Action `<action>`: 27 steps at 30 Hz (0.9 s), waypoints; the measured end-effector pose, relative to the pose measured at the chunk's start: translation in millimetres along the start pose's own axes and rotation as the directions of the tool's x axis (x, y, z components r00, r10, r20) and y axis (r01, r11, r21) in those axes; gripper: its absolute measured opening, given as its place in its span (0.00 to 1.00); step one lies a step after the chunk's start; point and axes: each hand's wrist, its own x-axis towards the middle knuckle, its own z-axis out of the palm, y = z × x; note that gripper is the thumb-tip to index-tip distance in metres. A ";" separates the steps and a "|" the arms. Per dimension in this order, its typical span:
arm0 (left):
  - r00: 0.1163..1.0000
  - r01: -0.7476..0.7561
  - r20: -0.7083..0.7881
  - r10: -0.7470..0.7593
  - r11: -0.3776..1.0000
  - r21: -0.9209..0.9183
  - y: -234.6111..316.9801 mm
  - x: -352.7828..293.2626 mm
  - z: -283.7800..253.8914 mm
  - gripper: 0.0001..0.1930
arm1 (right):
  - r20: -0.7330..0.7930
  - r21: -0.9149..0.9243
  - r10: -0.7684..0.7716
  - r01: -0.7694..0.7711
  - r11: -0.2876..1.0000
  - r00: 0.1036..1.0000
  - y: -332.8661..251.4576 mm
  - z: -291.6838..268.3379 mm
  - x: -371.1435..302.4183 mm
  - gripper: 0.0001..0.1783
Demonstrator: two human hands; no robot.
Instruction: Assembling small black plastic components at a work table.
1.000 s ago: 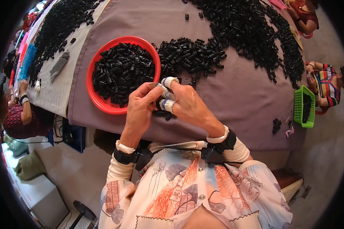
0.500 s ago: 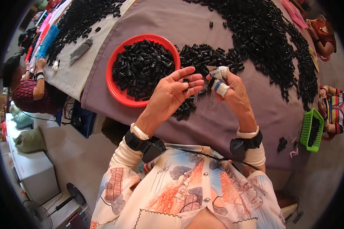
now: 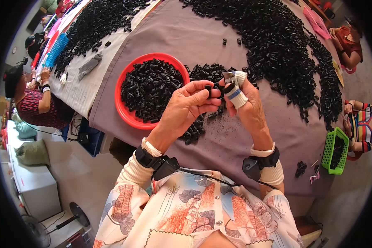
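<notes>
Between the thumb and fingers of my left hand (image 3: 182,108) a small black plastic part (image 3: 208,88) is pinched, standing upright. My right hand (image 3: 252,108) is just beside it, its thumb and forefinger wrapped in white knitted finger covers (image 3: 238,97), one with a blue stripe. Its fingers are drawn together, and a small dark tip shows at them, too little to name. Behind my left hand a round red basin (image 3: 119,96) is heaped with black parts like the one I hold. Loose black parts (image 3: 193,133) lie on the cloth under my hands.
A large pile of black parts (image 3: 273,53) spreads over the brownish-mauve tablecloth (image 3: 153,35). At the right edge stands a green basket (image 3: 330,155) with black parts inside. Other people sit around, one at the left (image 3: 39,101). A grey cloth strip (image 3: 90,66) lies on the neighbouring table.
The black part lay across my left fingers and is now pinched upright by the thumb. My left fingers have curled in. My two hands are slightly closer together, and the whole view has shifted down.
</notes>
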 end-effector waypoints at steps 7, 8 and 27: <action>1.000 0.015 0.030 -0.008 0.974 -0.225 10.1 -8.7 0.9 0.14 | 0.087 -0.107 -0.130 0.139 0.985 0.988 -12.8 4.5 15.1 0.10; 0.999 0.019 0.051 -0.006 0.966 -0.257 11.6 -10.4 0.5 0.14 | 0.094 -0.080 -0.105 0.113 0.990 0.990 -16.6 6.9 15.8 0.10; 1.000 -0.016 -0.018 0.011 0.938 -0.345 8.3 -15.0 3.0 0.11 | 0.145 -0.105 -0.034 0.050 0.993 0.989 -1.4 20.9 9.1 0.17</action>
